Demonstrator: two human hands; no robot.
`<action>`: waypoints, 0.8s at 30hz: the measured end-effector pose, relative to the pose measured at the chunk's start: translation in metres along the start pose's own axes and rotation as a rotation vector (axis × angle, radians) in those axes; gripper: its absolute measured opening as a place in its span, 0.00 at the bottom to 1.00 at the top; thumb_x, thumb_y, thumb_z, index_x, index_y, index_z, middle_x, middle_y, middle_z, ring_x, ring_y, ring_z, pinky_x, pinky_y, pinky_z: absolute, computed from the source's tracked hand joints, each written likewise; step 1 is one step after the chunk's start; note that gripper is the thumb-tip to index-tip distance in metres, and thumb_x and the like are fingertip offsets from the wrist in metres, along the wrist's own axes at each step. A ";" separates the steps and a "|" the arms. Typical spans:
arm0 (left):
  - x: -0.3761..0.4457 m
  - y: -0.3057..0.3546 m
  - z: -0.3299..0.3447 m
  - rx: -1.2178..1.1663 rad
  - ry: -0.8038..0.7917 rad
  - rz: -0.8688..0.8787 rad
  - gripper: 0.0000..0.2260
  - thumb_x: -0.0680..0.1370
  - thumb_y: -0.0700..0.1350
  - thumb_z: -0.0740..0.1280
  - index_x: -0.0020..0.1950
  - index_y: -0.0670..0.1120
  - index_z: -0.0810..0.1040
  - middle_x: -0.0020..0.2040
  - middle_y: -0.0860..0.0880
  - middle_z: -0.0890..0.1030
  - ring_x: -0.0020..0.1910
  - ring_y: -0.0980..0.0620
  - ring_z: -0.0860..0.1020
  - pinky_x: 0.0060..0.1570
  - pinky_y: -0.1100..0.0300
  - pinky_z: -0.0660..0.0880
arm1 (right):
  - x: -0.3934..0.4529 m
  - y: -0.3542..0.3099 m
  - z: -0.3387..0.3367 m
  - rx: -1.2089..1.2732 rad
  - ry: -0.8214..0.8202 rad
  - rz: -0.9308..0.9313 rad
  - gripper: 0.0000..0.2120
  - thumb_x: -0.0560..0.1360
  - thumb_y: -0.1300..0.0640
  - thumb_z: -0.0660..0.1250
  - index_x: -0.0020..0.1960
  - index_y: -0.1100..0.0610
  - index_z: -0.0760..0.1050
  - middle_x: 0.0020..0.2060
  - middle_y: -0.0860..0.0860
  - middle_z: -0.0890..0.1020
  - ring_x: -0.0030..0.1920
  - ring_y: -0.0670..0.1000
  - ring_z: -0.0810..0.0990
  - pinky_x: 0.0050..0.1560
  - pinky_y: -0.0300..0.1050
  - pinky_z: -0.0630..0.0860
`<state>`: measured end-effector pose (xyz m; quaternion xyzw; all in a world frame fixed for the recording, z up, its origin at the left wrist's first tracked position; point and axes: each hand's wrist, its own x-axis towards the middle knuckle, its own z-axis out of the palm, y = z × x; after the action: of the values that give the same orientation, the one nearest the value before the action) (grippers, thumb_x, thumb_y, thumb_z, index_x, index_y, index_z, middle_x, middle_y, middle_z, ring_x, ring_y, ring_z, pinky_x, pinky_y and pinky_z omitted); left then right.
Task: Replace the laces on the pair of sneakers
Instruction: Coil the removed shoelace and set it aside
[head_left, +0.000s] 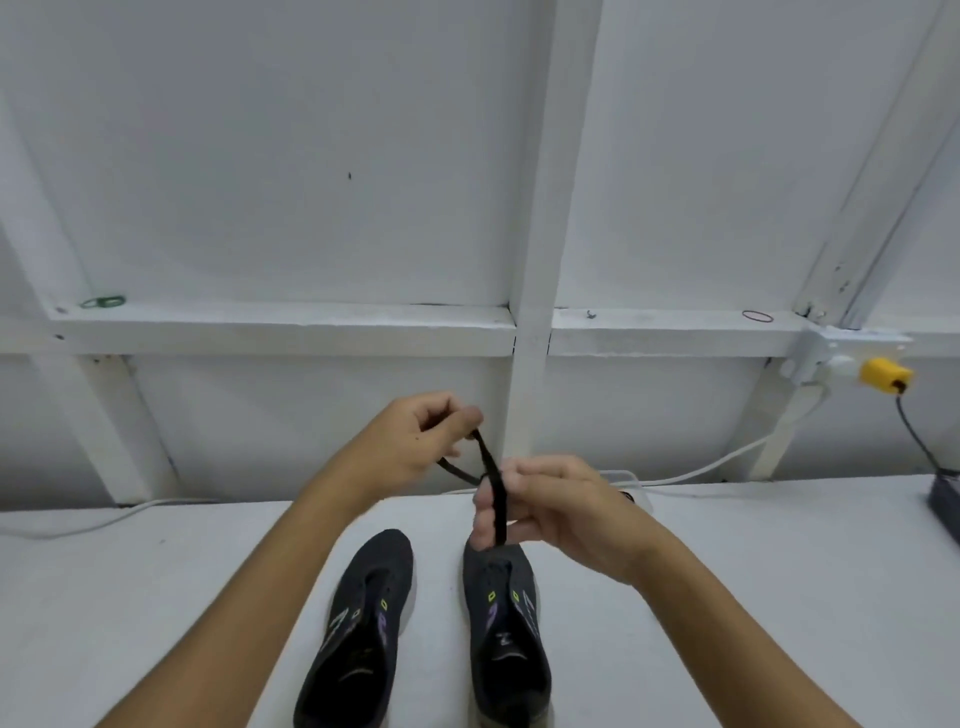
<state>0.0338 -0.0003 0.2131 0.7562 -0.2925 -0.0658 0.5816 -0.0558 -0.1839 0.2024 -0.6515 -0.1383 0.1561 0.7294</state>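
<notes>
Two dark sneakers sit side by side on the white table (156, 597) at the bottom centre of the frame, the left sneaker (358, 629) and the right sneaker (506, 639), toes away. Above the right one a black lace (491, 467) stretches between both hands: the left hand (415, 441) pinches its upper end, the right hand (540, 506) curls round its lower run, hiding that shoe's toe. Behind, a white cable (717, 465) trails rightward toward a yellow plug (883, 373). Rubber bands lie on the wall ledge, a green rubber band (103, 301) at left and a red rubber band (757, 316) at right.
</notes>
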 end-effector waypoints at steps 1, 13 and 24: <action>-0.001 -0.004 0.006 -0.067 0.017 0.007 0.11 0.80 0.51 0.66 0.40 0.49 0.79 0.31 0.58 0.76 0.37 0.56 0.75 0.41 0.65 0.73 | 0.003 -0.009 0.006 0.122 0.020 -0.063 0.14 0.79 0.57 0.61 0.48 0.57 0.85 0.43 0.56 0.85 0.46 0.55 0.86 0.51 0.46 0.81; -0.013 0.000 -0.025 0.496 -0.013 0.291 0.09 0.81 0.52 0.66 0.41 0.57 0.79 0.39 0.60 0.80 0.40 0.56 0.77 0.41 0.64 0.71 | 0.018 -0.006 -0.006 -0.359 0.189 0.026 0.55 0.62 0.14 0.45 0.52 0.59 0.85 0.50 0.58 0.87 0.56 0.56 0.85 0.65 0.54 0.78; -0.038 -0.028 0.014 0.388 -0.212 0.130 0.12 0.84 0.52 0.59 0.47 0.51 0.79 0.31 0.57 0.73 0.31 0.57 0.69 0.35 0.62 0.66 | 0.038 -0.035 0.004 -0.054 0.320 -0.229 0.55 0.62 0.14 0.47 0.55 0.60 0.85 0.55 0.61 0.85 0.60 0.58 0.83 0.64 0.48 0.78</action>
<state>0.0061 0.0117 0.1738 0.8222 -0.4075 -0.0499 0.3943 -0.0208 -0.1685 0.2374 -0.6673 -0.0982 -0.0373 0.7373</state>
